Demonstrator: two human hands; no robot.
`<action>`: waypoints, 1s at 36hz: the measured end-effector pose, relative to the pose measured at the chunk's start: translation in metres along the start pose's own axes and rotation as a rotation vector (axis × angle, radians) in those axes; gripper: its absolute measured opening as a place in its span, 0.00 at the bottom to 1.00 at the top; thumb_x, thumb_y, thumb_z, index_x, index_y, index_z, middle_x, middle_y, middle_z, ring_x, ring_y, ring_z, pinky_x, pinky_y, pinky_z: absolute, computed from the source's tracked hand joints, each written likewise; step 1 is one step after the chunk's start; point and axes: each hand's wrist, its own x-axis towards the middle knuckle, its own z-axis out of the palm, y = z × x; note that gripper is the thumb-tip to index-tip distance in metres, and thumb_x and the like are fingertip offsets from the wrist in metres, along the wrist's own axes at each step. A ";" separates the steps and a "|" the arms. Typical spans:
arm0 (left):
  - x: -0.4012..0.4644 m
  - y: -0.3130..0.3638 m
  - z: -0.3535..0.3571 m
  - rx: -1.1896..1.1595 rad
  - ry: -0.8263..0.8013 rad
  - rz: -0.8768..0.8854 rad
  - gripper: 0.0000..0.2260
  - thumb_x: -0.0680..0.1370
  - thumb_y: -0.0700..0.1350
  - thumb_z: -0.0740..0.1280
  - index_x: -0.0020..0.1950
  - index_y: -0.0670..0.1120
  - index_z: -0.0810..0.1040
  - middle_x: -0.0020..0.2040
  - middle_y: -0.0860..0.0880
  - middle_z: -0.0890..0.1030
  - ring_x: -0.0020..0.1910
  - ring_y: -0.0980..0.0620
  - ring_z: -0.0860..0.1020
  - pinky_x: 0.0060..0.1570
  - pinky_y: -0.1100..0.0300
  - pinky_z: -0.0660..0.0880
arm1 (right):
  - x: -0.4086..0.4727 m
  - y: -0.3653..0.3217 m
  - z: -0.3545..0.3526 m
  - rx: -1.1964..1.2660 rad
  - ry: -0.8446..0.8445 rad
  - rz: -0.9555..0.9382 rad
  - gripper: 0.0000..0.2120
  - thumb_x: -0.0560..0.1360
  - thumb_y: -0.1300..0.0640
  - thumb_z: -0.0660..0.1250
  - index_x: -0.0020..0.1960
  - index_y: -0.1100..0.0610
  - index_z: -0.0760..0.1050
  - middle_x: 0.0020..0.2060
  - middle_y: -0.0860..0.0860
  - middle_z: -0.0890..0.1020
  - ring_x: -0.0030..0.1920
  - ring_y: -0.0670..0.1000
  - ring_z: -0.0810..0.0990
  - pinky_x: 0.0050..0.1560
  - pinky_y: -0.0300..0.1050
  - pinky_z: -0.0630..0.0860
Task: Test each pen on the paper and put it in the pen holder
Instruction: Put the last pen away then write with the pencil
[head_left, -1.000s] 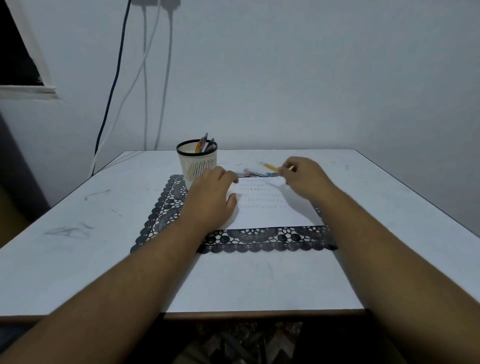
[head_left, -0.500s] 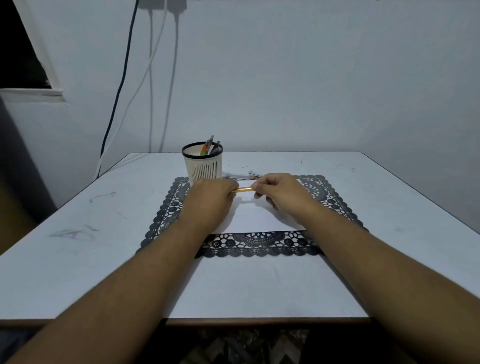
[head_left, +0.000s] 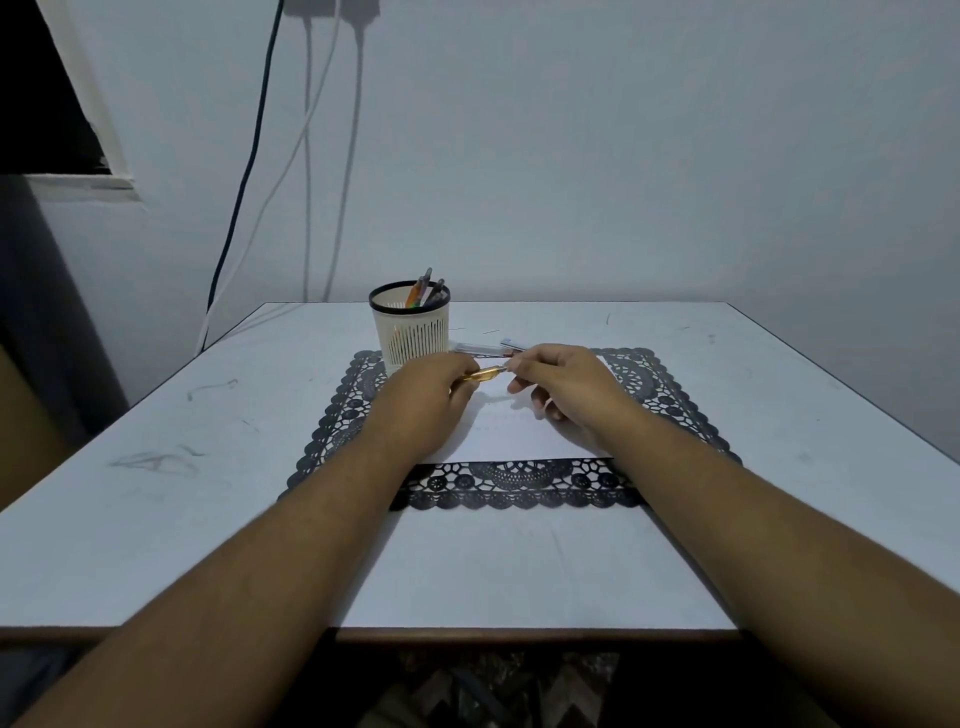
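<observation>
The left hand (head_left: 426, 400) was closed around one end of a yellow pen (head_left: 484, 373), held level just above the paper (head_left: 519, 431); the right hand (head_left: 561, 384) pinched the other end between thumb and forefinger, its remaining fingers loosely spread. Gripped at both ends like that, the pen was probably being uncapped or readied for its test stroke. The paper lay on a black lace mat (head_left: 519, 483), directly beneath the hands, so the tip had little way to go. The pen holder (head_left: 410, 332) stood at eleven o'clock from the hands, already holding several pens. More pens (head_left: 488, 348) lay at twelve o'clock, just beyond the fingers, presumably untested.
</observation>
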 end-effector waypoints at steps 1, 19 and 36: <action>0.000 0.001 0.000 -0.008 0.000 0.007 0.06 0.83 0.48 0.65 0.56 0.51 0.81 0.47 0.54 0.82 0.46 0.52 0.77 0.43 0.53 0.72 | 0.000 0.000 0.001 0.011 -0.002 -0.007 0.06 0.80 0.60 0.71 0.54 0.62 0.83 0.41 0.58 0.85 0.28 0.49 0.70 0.24 0.38 0.63; -0.001 0.007 0.000 -0.018 -0.016 0.045 0.07 0.83 0.48 0.65 0.55 0.49 0.81 0.46 0.53 0.81 0.46 0.50 0.77 0.45 0.49 0.75 | -0.004 -0.004 -0.002 -0.102 -0.014 -0.080 0.05 0.78 0.61 0.73 0.52 0.63 0.84 0.42 0.57 0.86 0.33 0.47 0.72 0.30 0.36 0.66; -0.002 0.007 -0.003 0.025 -0.029 0.022 0.07 0.83 0.49 0.65 0.56 0.50 0.81 0.48 0.53 0.82 0.47 0.51 0.77 0.45 0.51 0.74 | 0.003 -0.003 -0.010 -0.124 0.027 -0.070 0.04 0.78 0.66 0.67 0.47 0.60 0.79 0.39 0.58 0.86 0.30 0.48 0.75 0.30 0.43 0.72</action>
